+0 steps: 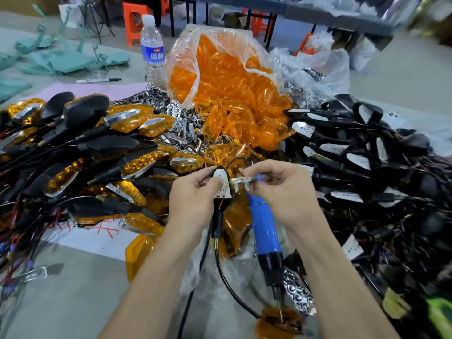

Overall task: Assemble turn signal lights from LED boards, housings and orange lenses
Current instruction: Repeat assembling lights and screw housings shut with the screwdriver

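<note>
Evidently much of the work had already been done: a large heap of finished turn signal lights, orange lenses fitted, was piled on the table at the left. Much was left too, judging by the open bag of loose orange lenses at the centre and the tangle of black housings with LED boards at the right.

One unit was in hand at an early stage, with no lens yet on it. A black housing with its white LED board exposed was gripped in the left hand, fingers curled round it. A small clear insert was pinched between thumb and fingertips of the right hand and held just beside the board. Both forearms were reached forward from the near edge. A blue-handled tool lay beneath the right hand; whether it was also held could not be told.
</note>
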Available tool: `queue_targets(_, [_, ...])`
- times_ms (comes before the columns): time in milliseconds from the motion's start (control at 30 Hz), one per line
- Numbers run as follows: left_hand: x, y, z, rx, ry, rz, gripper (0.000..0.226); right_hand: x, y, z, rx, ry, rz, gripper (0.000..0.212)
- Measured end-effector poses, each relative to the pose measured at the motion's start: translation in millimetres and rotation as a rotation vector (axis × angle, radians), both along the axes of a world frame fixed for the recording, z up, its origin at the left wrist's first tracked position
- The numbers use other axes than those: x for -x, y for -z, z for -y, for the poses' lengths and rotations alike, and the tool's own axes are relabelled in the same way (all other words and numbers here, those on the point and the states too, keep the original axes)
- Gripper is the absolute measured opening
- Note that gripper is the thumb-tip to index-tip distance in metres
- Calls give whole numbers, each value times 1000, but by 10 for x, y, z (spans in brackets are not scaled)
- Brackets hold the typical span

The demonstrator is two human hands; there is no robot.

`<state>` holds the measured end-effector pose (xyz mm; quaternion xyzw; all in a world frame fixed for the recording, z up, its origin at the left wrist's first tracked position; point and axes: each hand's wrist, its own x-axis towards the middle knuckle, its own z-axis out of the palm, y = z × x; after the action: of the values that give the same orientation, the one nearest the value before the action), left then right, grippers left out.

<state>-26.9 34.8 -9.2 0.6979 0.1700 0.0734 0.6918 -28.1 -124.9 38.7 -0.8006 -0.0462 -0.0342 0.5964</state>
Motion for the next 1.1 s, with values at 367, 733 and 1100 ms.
queue_targets(367, [143,-135,51,107,32,6,31,344,73,-130,-226,113,23,30])
queue_targets(733, [206,-188,-20,204,159,-17,16,385,45,-135,-481,-20,-137,37])
queue_targets(1100, [258,-180,-5,371,248,-102,25,535,182,-342,-201,322,-27,25])
